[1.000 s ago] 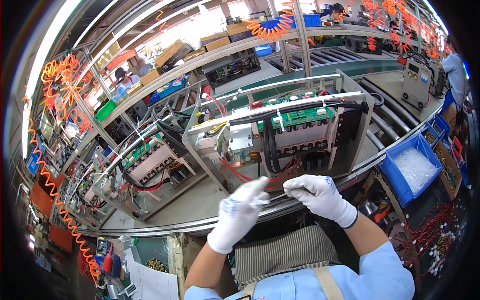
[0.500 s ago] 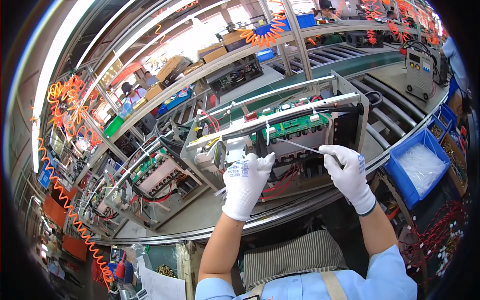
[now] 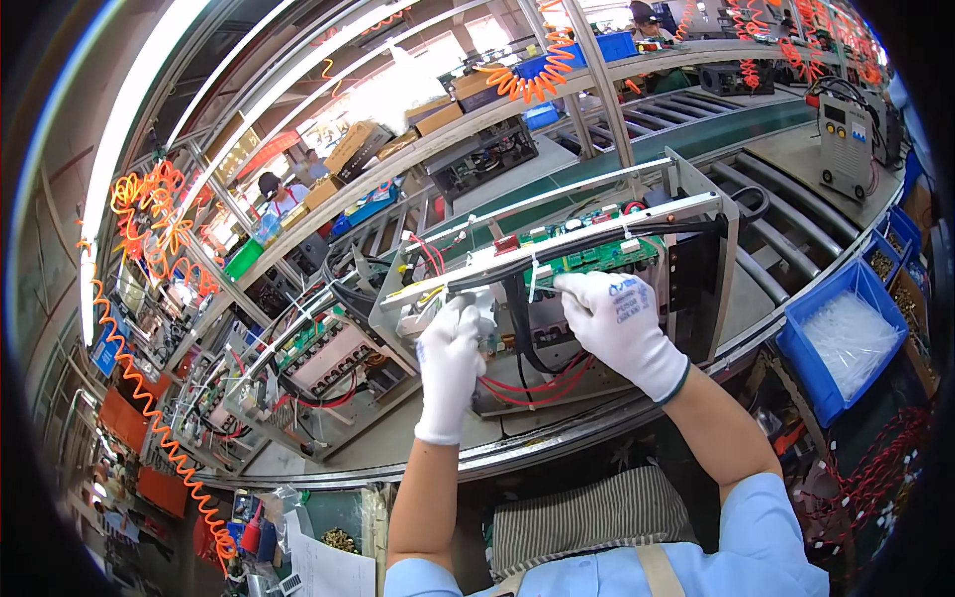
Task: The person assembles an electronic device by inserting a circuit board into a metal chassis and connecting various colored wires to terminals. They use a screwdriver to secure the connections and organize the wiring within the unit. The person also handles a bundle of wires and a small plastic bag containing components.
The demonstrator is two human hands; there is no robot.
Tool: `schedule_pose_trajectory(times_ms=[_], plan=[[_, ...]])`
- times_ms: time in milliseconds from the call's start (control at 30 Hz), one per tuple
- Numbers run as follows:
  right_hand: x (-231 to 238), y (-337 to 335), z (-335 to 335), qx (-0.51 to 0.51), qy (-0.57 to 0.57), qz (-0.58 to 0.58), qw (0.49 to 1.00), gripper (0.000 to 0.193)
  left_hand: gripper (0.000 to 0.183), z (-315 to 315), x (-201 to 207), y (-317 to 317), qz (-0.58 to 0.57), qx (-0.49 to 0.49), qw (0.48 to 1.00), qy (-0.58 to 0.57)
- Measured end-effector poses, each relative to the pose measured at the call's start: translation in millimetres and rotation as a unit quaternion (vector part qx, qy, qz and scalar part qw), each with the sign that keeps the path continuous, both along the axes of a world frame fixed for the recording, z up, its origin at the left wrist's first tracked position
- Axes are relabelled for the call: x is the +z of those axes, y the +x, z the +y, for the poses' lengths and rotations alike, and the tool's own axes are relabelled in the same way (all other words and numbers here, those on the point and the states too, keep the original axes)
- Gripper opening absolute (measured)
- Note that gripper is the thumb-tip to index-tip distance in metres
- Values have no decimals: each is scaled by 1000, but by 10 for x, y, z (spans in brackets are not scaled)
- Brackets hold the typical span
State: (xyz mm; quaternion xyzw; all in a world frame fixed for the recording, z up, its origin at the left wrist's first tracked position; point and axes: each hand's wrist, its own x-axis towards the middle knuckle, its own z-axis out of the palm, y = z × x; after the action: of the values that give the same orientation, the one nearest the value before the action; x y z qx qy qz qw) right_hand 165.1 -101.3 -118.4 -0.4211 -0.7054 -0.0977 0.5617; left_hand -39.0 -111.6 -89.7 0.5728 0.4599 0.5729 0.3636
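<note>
An open metal chassis (image 3: 718, 298) stands in front of me, with a green circuit board (image 3: 597, 251) inside and a thick black cable bundle (image 3: 587, 235) along its front rail. A white cable tie (image 3: 540, 271) sits around the bundle near the middle. My gloved left hand (image 3: 450, 363) is closed by the chassis's left part, fingertips just below the bundle's left end; whatever it grips is hidden. My gloved right hand (image 3: 622, 328) is pinched in front of the board's lower edge, right of the tie; what its fingers hold cannot be made out. Red wires (image 3: 542, 393) loop low between the hands.
More open chassis (image 3: 323, 353) line up to the left on the line. A blue bin (image 3: 844, 338) of white cable ties stands at right, with red wires (image 3: 856, 478) hanging below. Rollers (image 3: 786, 234) run behind. Orange coiled hoses (image 3: 149, 408) hang at left. A welding machine (image 3: 846, 149) stands far right.
My right hand has moved left and inward, and the white strip stretched from it no longer shows. My left hand has shifted left, away from the middle of the cable bundle.
</note>
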Motion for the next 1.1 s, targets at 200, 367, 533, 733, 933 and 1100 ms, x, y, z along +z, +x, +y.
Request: schedule_pose_trajectory(times_ms=[200, 367, 533, 733, 933, 1100], plan=[[5, -213, 182, -21, -75, -14, 997, 9, 21, 298, 47, -73, -212, -159, 950, -166], [97, -288, 199, -41, -148, -13, 988, 6, 11, 413, -80, 38, -362, -195, 897, -163], [-13, -336, 148, 22, -126, 74, 989, 10, 9, 336, -100, 168, -357, -112, 919, -126], [3, -539, 140, 121, -215, 141, 959, 15, 28, -17, -241, 71, -90, -6, 993, 74], [-66, -406, 175, 250, -252, 227, 907, 16, 22, 0, 212, -38, 133, -122, 982, -64], [-83, -279, 156, 303, -292, 219, 881, 17, 13, 101, 287, -116, 249, -65, 966, -1]])
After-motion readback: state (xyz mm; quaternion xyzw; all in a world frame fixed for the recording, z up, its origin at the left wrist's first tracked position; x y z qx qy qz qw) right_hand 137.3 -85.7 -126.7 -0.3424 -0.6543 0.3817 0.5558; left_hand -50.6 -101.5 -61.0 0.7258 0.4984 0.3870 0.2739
